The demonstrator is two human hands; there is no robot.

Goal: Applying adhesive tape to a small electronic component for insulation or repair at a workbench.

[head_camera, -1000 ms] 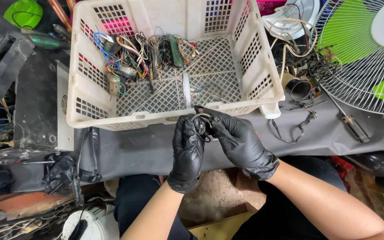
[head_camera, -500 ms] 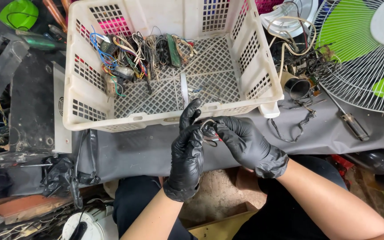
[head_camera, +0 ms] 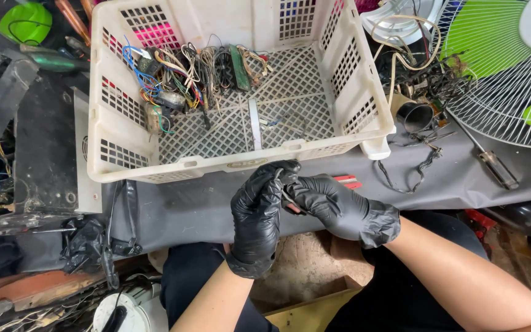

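Just above the lap, a small dark part [head_camera: 287, 200], too hidden to make out, is pinched between the gloved left hand [head_camera: 258, 212] and right hand [head_camera: 333, 206], both curled tight. Beyond them, tangled wires [head_camera: 179, 74] are piled in a white basket [head_camera: 364, 117] on the grey table [head_camera: 185, 209].

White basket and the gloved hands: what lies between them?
In the head view, only a bare strip of dark grey cloth separates the white basket from the left hand and right hand.

Repair workshop: wire-filled crate [head_camera: 364, 80], fan guard [head_camera: 499, 80]
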